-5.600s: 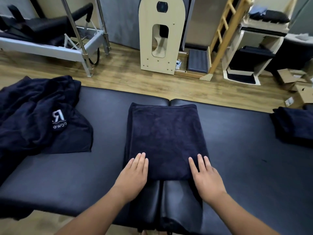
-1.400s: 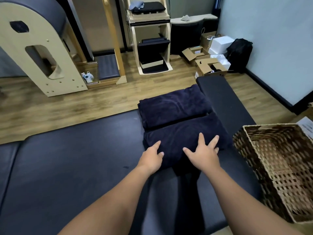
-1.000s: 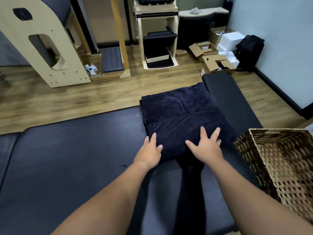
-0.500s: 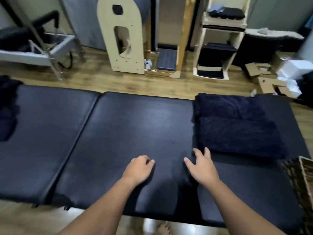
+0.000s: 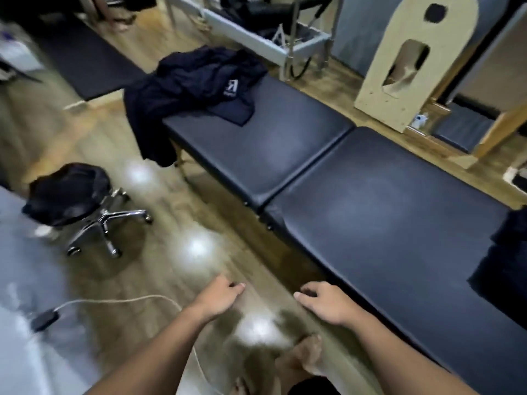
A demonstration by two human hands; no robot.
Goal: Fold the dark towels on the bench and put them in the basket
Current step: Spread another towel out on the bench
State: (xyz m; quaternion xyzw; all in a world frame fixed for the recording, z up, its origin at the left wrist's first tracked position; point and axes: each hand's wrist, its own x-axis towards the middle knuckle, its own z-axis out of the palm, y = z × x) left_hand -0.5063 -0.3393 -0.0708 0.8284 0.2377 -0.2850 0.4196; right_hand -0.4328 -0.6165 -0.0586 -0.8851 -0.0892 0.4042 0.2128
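Heading for the next towel looks like the step in hand, since both hands hang loose and hold nothing: the left hand [image 5: 221, 293] sits out over the wooden floor [image 5: 94, 146], and the right hand [image 5: 328, 302] is right at the near edge of the black padded worktop [image 5: 385, 218]. The unfolded dark towels [image 5: 196, 81] are piled in a heap at the far left end of that worktop, with one side drooping off toward the floor, so I'd grab the heap by the hanging bit first so nothing slides off, then drag one towel out onto the bare padding in the middle to spread it flat. At the right edge there's a dark folded stack [image 5: 507, 258], only partly in view. No basket in sight. Watch the rolling stool [image 5: 74, 195] and the cable [image 5: 119, 302] on the floor.
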